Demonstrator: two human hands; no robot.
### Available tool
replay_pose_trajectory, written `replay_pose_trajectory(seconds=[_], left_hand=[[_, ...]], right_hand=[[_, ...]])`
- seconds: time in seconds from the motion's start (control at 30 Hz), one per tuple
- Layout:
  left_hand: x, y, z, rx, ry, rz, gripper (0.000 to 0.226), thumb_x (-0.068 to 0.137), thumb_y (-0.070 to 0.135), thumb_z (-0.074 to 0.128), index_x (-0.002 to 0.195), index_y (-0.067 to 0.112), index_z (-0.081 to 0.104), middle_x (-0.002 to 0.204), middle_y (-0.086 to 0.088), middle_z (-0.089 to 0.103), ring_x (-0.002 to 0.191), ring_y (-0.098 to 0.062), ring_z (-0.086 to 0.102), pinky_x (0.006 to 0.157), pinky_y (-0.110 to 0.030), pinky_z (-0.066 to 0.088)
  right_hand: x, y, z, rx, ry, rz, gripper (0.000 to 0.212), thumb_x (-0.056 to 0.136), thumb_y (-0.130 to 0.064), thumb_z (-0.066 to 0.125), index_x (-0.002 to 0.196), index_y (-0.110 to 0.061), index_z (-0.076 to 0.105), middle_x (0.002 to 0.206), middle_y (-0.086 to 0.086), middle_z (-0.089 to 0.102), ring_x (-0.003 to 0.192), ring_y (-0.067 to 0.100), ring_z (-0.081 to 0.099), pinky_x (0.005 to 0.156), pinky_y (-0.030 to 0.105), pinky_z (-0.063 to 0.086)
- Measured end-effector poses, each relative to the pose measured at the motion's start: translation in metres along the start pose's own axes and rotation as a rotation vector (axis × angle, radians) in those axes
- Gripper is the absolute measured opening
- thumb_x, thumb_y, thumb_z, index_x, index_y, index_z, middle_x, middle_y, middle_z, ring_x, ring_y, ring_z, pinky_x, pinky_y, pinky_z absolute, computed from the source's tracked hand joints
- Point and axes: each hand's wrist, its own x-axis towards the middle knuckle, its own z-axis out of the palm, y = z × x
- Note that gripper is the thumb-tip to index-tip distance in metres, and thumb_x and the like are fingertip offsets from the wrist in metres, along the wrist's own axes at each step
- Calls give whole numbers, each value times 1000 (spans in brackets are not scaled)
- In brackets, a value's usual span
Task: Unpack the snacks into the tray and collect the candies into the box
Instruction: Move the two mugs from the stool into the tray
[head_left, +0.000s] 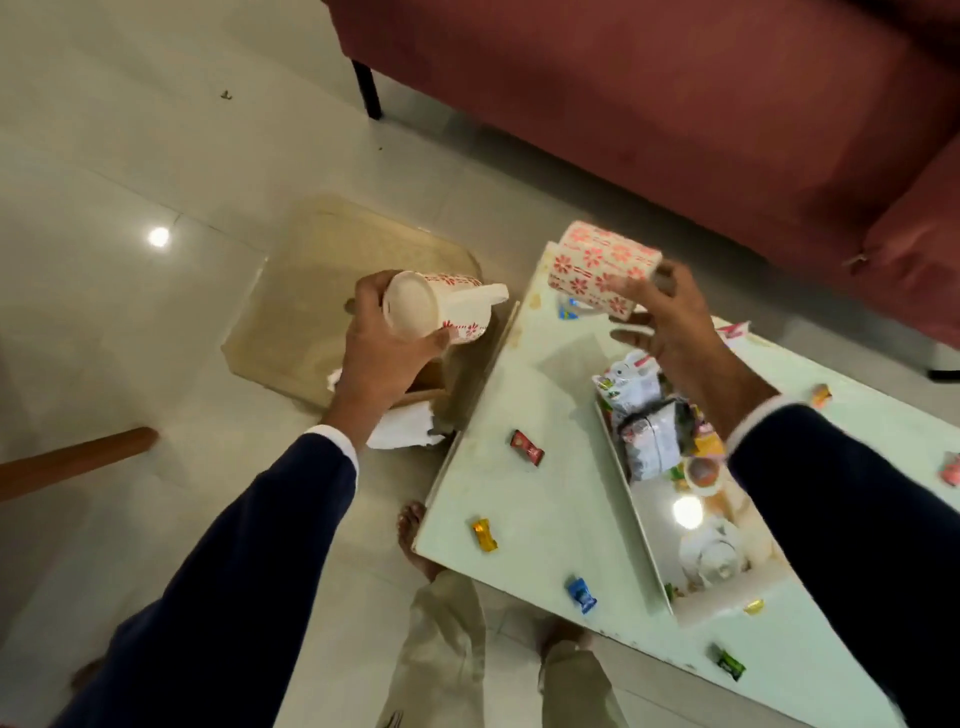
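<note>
My left hand (382, 353) grips a round white lid (439, 309) with red flower print, held off the table's left edge, its pale inside facing me. My right hand (662, 322) holds the matching cylindrical box (597, 267) tilted above the far end of the table. A long white tray (631, 499) on the table holds silver snack packets (644, 415) and small cups. Wrapped candies lie loose on the tabletop: a red one (526, 447), a gold one (484, 533), a blue one (582, 595), a green one (730, 661) and others at the right.
The pale green table (550, 499) runs from centre to lower right. A beige tray-like mat (311, 291) and white torn paper (402, 428) lie on the tiled floor to its left. A red sofa (675, 104) stands behind. A wooden leg (72, 460) juts in at left. My bare feet are below.
</note>
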Motion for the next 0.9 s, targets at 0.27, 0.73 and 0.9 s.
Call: replay_pose_trajectory(seconds=[0.27,0.73,0.9], left_hand=[[-123,14,120,32,-383,25,85,64,10,95,132,27,47,131,8,54,120,-10,54,100,-33,51],[-241,-11,292,350,-543,8,85,67,9,88,135,33,44,137,9,47,123,-14,49,96,-30,43],[-239,-14,316,431,-555,32,88,67,8,84,141,27,42,143,1,45,128,-22,51,101,-41,49]], right_hand=[[-156,94,-185,543,77,299,61,86,-38,70,137,-10,53,107,14,64,69,20,62,51,26,54],[-128,164,-302,-825,107,161,86,60,-58,87,126,-26,42,112,-4,42,102,25,62,79,40,54],[-95,165,-284,-1059,72,11,89,60,-64,82,128,-26,40,122,1,45,99,32,66,74,38,45]])
